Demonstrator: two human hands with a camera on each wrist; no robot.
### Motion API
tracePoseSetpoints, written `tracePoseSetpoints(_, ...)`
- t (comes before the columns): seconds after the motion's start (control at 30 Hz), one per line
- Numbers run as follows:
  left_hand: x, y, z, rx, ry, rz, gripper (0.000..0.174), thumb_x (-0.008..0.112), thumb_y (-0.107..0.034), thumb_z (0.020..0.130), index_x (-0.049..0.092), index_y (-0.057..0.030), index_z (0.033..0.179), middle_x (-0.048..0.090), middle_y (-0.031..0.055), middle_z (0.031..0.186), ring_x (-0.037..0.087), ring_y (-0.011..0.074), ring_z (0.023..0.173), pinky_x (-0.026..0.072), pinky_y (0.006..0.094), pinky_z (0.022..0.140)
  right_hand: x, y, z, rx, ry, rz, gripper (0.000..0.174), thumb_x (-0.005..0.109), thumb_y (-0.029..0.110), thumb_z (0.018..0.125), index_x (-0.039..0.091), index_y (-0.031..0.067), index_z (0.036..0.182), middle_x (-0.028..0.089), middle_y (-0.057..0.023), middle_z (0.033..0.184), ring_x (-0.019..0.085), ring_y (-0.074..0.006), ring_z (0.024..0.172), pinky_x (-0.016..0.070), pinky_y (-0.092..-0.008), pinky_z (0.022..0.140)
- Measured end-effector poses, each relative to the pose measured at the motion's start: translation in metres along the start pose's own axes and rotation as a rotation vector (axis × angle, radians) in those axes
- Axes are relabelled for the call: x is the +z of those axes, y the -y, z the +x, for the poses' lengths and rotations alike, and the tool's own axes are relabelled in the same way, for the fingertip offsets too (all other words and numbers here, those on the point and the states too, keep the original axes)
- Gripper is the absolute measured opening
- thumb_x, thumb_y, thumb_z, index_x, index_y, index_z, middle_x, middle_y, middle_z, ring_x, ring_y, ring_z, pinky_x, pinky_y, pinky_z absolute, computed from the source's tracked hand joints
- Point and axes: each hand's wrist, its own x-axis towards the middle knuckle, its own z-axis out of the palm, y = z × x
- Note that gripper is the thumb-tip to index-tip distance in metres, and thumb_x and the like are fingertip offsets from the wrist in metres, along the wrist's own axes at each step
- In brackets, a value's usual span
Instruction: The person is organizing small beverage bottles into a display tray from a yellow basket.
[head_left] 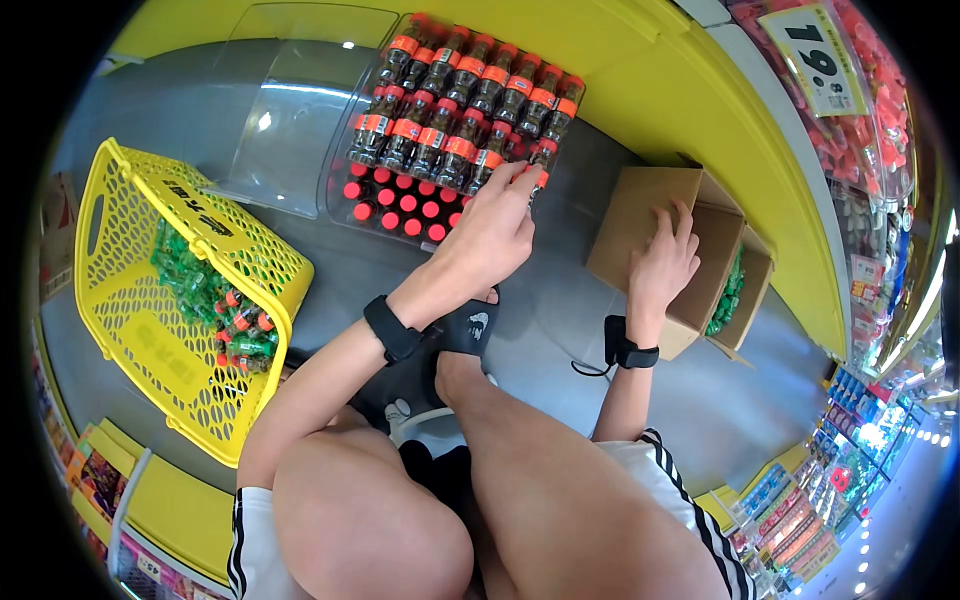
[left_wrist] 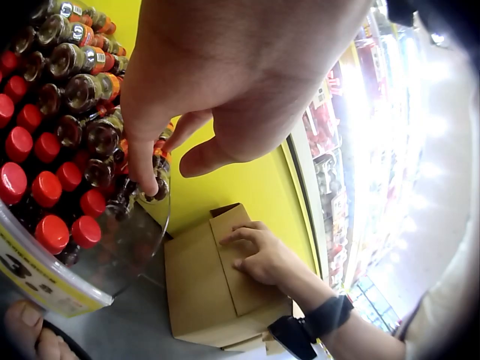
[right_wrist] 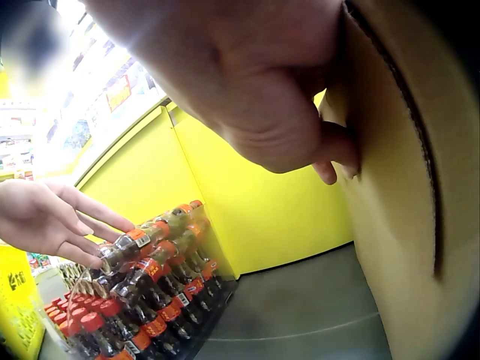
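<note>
Small dark bottles with orange labels (head_left: 460, 145) lie in rows in a clear bin, above upright bottles with red caps (head_left: 408, 203). At the bin's right end, my left hand (head_left: 485, 235) has its fingers spread over the end bottles, a fingertip touching one; the left wrist view shows a gap between fingers and thumb (left_wrist: 206, 157). My right hand (head_left: 665, 260) rests its slightly bent fingers on a flap of the cardboard box (head_left: 640, 215). Small green-wrapped items (head_left: 728, 290) show inside the box.
A yellow basket (head_left: 185, 385) on the left holds green items and several orange-labelled bottles. Beside the bin is a clear lid (head_left: 290, 120). A yellow shelf base (head_left: 650, 80) runs behind the bin and box, with stocked shelves on the right. My legs and sandalled foot are below.
</note>
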Motion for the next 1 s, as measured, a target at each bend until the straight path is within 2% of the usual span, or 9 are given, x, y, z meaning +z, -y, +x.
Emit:
tracePoseSetpoints(0.17, -0.001, -0.002, -0.001, 0.017, -0.006, -0.018, 0.054, 0.058, 0.001, 0.098, 0.054, 0.0082, 0.152, 0.054, 0.0276, 0.155, 0.057, 0.0461, 0.14, 0.0474, 0.0465, 0.118, 0.002, -0.005, 0.0, 0.015, 0.021, -0.004, 0.064, 0.079, -0.01, 0.07, 0.073, 0.0135, 0.13, 0.054, 0.0044, 0.158, 0.064, -0.0282, 0.116, 0.0493, -0.0427, 0.093)
tracePoseSetpoints(0.27, -0.003, -0.003, -0.001, 0.008, 0.005, -0.024, 0.055, 0.058, 0.001, 0.098, 0.054, 0.008, 0.152, 0.054, 0.0272, 0.155, 0.057, 0.0459, 0.14, 0.0473, 0.0466, 0.119, 0.001, -0.006, 0.002, -0.007, 0.043, 0.136, 0.062, 0.075, -0.012, 0.074, 0.071, 0.0106, 0.132, 0.052, 0.0023, 0.16, 0.067, -0.0334, 0.118, 0.0552, -0.0476, 0.093)
tracePoseSetpoints(0.33, -0.003, -0.002, 0.0, 0.007, 0.008, -0.026, 0.055, 0.058, 0.002, 0.098, 0.054, 0.0077, 0.152, 0.054, 0.0269, 0.155, 0.057, 0.0457, 0.14, 0.0473, 0.0467, 0.119, -0.019, 0.009, 0.003, 0.127, 0.217, 0.247, 0.058, 0.07, -0.012, 0.08, 0.068, 0.0079, 0.134, 0.051, -0.0012, 0.162, 0.07, -0.039, 0.119, 0.0598, -0.0516, 0.093)
tracePoseSetpoints(0.47, -0.001, 0.002, 0.0, 0.008, 0.004, -0.035, 0.055, 0.058, 0.002, 0.097, 0.054, 0.0072, 0.152, 0.054, 0.0262, 0.155, 0.056, 0.0457, 0.141, 0.0475, 0.0465, 0.119, -0.022, 0.01, 0.0, 0.09, 0.216, 0.263, 0.054, 0.066, -0.011, 0.085, 0.066, 0.0068, 0.136, 0.05, -0.0042, 0.162, 0.071, -0.0414, 0.118, 0.0621, -0.0528, 0.091)
tracePoseSetpoints(0.57, -0.001, 0.001, 0.0, 0.018, -0.005, -0.036, 0.055, 0.058, 0.002, 0.097, 0.053, 0.0068, 0.152, 0.054, 0.0263, 0.154, 0.056, 0.0457, 0.14, 0.0476, 0.0463, 0.118, -0.02, 0.012, -0.001, 0.039, 0.178, 0.281, 0.051, 0.066, -0.008, 0.088, 0.067, 0.0084, 0.137, 0.05, -0.0057, 0.162, 0.067, -0.04, 0.127, 0.0596, -0.0501, 0.098)
tracePoseSetpoints(0.67, 0.0, 0.002, -0.001, 0.008, -0.008, -0.04, 0.056, 0.058, 0.002, 0.097, 0.053, 0.0058, 0.153, 0.054, 0.0262, 0.154, 0.056, 0.0461, 0.14, 0.0476, 0.0464, 0.118, -0.018, 0.019, 0.003, -0.126, 0.031, 0.192, 0.052, 0.071, -0.004, 0.089, 0.069, 0.0103, 0.138, 0.051, -0.0076, 0.162, 0.056, -0.0384, 0.141, 0.0513, -0.0496, 0.112)
tracePoseSetpoints(0.73, -0.001, -0.001, -0.002, 0.003, -0.021, -0.038, 0.057, 0.058, 0.003, 0.096, 0.053, 0.0051, 0.153, 0.055, 0.0263, 0.153, 0.057, 0.0459, 0.139, 0.0479, 0.0467, 0.117, -0.024, 0.028, 0.007, -0.132, 0.041, 0.237, 0.053, 0.076, 0.001, 0.087, 0.071, 0.0126, 0.139, 0.051, -0.0091, 0.163, 0.043, -0.0371, 0.152, 0.0382, -0.0544, 0.122)
tracePoseSetpoints(0.83, -0.003, -0.006, -0.004, -0.018, -0.026, -0.053, 0.057, 0.057, 0.004, 0.096, 0.052, 0.004, 0.153, 0.056, 0.0265, 0.149, 0.059, 0.0463, 0.136, 0.0493, 0.048, 0.114, -0.036, 0.045, 0.009, -0.18, 0.005, 0.168, 0.055, 0.08, 0.003, 0.086, 0.072, 0.0141, 0.139, 0.049, -0.0098, 0.164, 0.041, -0.036, 0.154, 0.0325, -0.0596, 0.122)
tracePoseSetpoints(1.0, 0.0, -0.009, -0.005, -0.035, -0.062, -0.015, 0.057, 0.056, 0.006, 0.096, 0.051, 0.0032, 0.152, 0.058, 0.0274, 0.144, 0.063, 0.0494, 0.126, 0.0533, 0.0519, 0.106, -0.066, 0.075, 0.014, -0.277, 0.038, 0.276, 0.053, 0.084, 0.01, 0.088, 0.073, 0.0214, 0.138, 0.05, -0.0076, 0.167, 0.041, -0.0324, 0.156, 0.0269, -0.0571, 0.123)
